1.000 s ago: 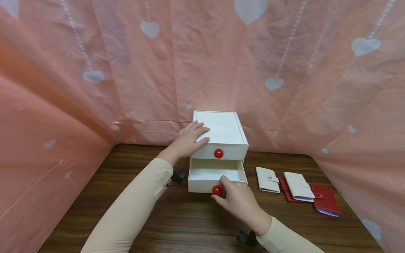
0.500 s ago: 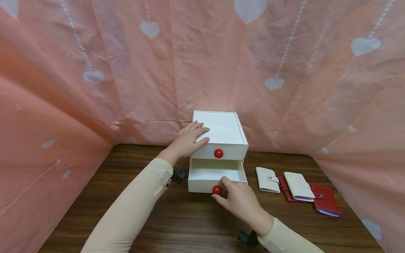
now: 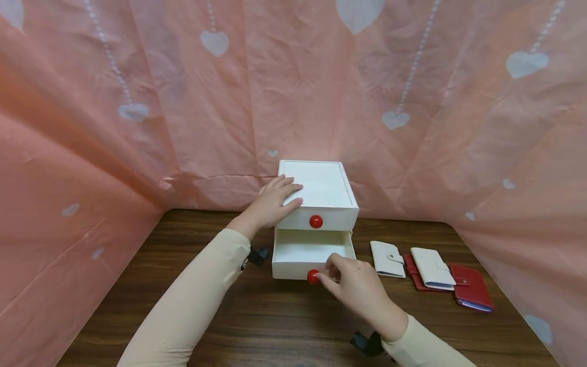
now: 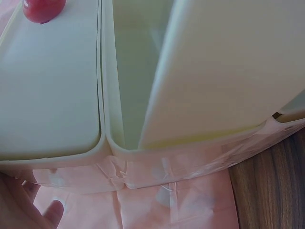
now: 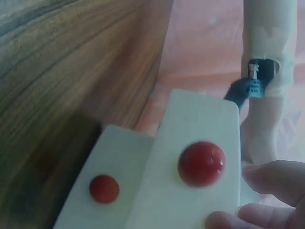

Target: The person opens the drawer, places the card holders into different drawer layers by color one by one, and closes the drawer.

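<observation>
A white two-drawer box (image 3: pixel 316 183) stands near the back of the table, its upper drawer closed. Its lower drawer (image 3: pixel 293 270) is pulled out and bare inside. My left hand (image 3: pixel 270 204) rests with spread fingers on the box's upper left side; in the left wrist view its fingers (image 4: pixel 52 212) show partly at the lower left corner. My right hand (image 3: pixel 357 285) is just right of the lower drawer's red knob (image 3: pixel 313 277), fingers loosely bent, thumb tip at the knob's edge. In the right wrist view the fingers (image 5: pixel 271 179) stand apart from the knob (image 5: pixel 202 163).
To the right on the wooden table (image 3: pixel 257 331) lie snap-strap card wallets: a white one (image 3: pixel 387 259), another white one (image 3: pixel 431 267) overlapping a red one (image 3: pixel 412 272), and a second red one (image 3: pixel 474 288). A pink curtain (image 3: pixel 206 127) with hearts encloses the table.
My right hand has let go of the lower red knob and shifted slightly right, its index finger drawn back. The left hand and the drawer have stayed in place.
</observation>
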The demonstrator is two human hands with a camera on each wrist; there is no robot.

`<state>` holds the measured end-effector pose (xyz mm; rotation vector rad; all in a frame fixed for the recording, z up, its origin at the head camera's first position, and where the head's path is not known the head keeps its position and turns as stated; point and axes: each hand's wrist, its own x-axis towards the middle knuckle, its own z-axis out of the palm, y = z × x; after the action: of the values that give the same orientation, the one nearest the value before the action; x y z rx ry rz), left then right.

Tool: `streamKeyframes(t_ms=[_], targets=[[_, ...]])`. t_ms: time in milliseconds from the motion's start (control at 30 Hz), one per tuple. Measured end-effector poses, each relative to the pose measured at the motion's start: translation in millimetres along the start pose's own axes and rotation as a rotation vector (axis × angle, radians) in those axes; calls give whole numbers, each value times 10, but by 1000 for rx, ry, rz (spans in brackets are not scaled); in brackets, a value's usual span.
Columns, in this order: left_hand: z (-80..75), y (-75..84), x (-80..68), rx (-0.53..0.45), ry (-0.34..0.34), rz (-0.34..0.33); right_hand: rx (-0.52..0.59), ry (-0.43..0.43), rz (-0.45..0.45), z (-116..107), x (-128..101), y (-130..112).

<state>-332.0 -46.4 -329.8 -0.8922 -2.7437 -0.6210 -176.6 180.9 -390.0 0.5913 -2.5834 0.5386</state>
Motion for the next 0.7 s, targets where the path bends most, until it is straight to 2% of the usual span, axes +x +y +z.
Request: streamKeyframes(t_ms=[233, 433, 700], targets=[[5, -7, -4, -4, -2, -1, -20, 53, 9, -140, -10, 101], [2, 4, 0, -1, -7, 0, -31, 51, 44, -266, -41, 204], [1, 8, -8, -1, -1, 8, 7, 52, 110, -420, -141, 377]])
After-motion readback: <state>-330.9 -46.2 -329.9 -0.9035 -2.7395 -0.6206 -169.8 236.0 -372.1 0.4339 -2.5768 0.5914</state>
